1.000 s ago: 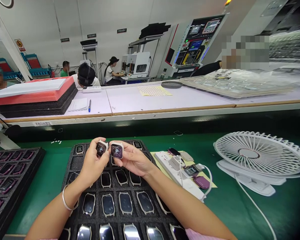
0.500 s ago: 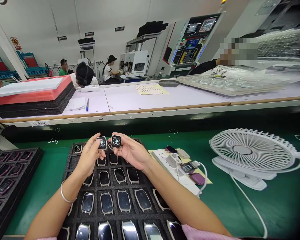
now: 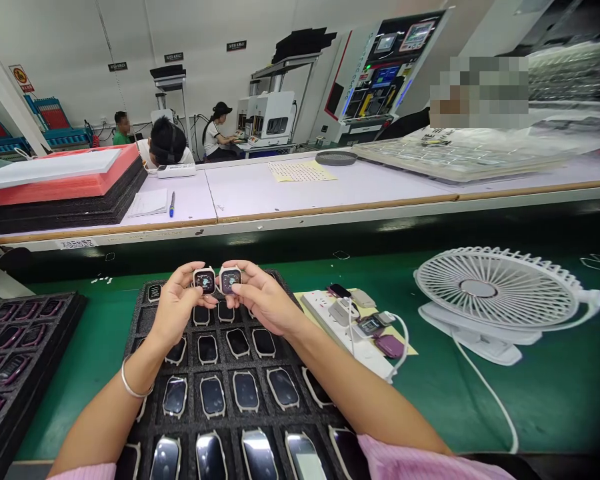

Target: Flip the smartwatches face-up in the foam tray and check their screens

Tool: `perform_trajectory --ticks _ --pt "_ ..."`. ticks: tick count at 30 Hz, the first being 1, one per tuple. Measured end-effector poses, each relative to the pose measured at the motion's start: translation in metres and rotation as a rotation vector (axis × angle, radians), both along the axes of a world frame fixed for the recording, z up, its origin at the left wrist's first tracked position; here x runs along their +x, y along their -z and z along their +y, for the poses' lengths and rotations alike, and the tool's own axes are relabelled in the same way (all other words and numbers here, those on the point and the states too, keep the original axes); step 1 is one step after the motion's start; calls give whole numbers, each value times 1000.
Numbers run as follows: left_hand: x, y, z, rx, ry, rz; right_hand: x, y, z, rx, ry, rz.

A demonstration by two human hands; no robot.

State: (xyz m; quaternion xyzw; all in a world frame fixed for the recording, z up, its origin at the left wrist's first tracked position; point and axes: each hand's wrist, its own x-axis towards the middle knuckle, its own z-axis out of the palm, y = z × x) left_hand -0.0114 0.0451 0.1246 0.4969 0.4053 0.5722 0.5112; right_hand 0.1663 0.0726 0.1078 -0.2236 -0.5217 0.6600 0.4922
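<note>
My left hand (image 3: 179, 301) grips a smartwatch (image 3: 205, 281) without a strap, its dial lit and its case light-coloured. Beside it, my right hand (image 3: 261, 298) holds a second smartwatch (image 3: 229, 280), also lit, with the thumb on the lower part of its screen. Both screens face me, side by side and close together. Below my hands lies a black foam tray (image 3: 193, 390), its compartments holding many strapless watches with dark screens, such as a watch (image 3: 245, 391) in the middle. My forearms cover parts of the tray.
Another foam tray (image 3: 45, 353) with purple-rimmed watches lies left. To the right are a white power strip (image 3: 365, 357) with chargers, a purple case (image 3: 389, 346) and a white fan (image 3: 480, 288). A raised shelf (image 3: 240, 193) crosses behind; a co-worker's arm (image 3: 405, 123) reaches over plastic trays.
My right thumb has moved onto the screen of the right watch. The two watches stay held side by side, and the whole view has shifted slightly.
</note>
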Motion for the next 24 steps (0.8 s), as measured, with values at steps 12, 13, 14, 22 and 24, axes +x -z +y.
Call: perform_trajectory --ticks 12,13,14,22,24 --pt "1 -1 -2 12 6 48 -1 -1 -2 43 6 -26" --pt "1 -1 -2 14 8 49 -1 0 -1 42 8 -23" --pt "1 -1 -2 16 10 50 -1 0 -1 41 10 -20" --pt "1 1 -3 49 14 60 -1 2 0 64 -1 -20" --pt "1 2 -3 61 11 64 -1 2 -1 70 -3 -18"
